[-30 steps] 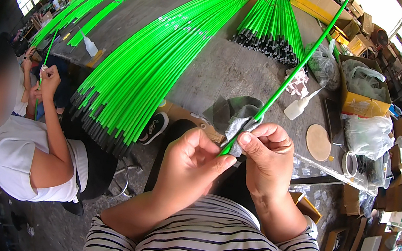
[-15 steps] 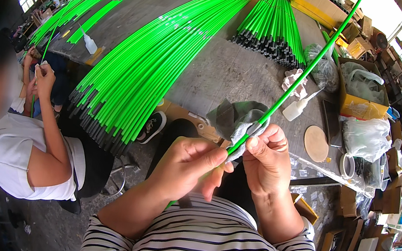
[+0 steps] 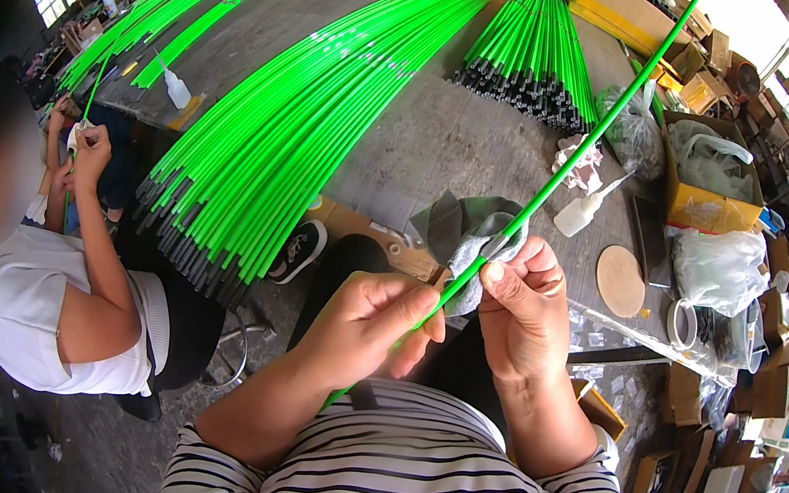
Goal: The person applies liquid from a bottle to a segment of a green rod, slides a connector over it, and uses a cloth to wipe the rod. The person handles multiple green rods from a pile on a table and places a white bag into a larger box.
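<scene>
A long thin green rod (image 3: 589, 143) slants from the upper right down across my lap. My left hand (image 3: 373, 327) pinches its lower part between thumb and fingers. Farther up, my right hand (image 3: 527, 307) grips a grey cloth (image 3: 467, 267) bunched against the rod, its thumb next to a short silvery-grey section of the rod. The cloth hangs behind and to the left of the fingers, and part of it is hidden by the rod. Below my left hand the rod's green end reappears against my striped shirt.
On the table (image 3: 406, 149) lie a wide fan of green rods with black ends (image 3: 312, 118) and a second bundle (image 3: 535, 62). A white squeeze bottle (image 3: 577, 216), crumpled tissue (image 3: 577, 163), round tan disc (image 3: 621, 282) and yellow box (image 3: 715, 202) stand right. A co-worker (image 3: 62, 304) sits left.
The rod has shifted slightly down and left through my hands. My left hand has moved a little lower, and more of the rod shows between my hands.
</scene>
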Tool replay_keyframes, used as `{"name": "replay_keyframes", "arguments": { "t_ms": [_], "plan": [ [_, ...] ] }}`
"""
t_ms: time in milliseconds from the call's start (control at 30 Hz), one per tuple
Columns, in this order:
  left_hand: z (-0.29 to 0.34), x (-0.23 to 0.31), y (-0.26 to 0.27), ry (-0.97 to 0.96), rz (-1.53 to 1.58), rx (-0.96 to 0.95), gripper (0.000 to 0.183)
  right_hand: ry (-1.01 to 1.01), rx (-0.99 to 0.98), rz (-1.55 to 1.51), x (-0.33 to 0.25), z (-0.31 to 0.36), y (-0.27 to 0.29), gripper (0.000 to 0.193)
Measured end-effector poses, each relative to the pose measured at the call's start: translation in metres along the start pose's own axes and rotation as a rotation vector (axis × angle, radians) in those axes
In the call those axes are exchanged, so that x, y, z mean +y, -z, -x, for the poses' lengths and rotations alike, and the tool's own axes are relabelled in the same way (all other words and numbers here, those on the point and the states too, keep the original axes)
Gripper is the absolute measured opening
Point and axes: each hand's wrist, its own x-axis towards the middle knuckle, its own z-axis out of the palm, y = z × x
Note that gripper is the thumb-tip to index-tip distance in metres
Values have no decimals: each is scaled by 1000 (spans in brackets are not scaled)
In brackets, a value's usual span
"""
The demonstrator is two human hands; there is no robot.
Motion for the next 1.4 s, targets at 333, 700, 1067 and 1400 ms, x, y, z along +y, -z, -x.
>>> {"name": "replay_keyframes", "arguments": {
  "t_ms": [333,700,1067,1400],
  "plan": [
    [2,-6,2,-69,-4,59,23,24,26,6,2,-1,-3,18],
    [1,-2,16,58,138,-92,35,232,9,349,0,-10,1,21],
    [-2,-7,34,113,407,-81,34,681,-14,1847,-9,-73,74,12],
    [7,-21,22,180,-47,-247,31,265,-158,554,-19,-5,18,16]
  ]
}}
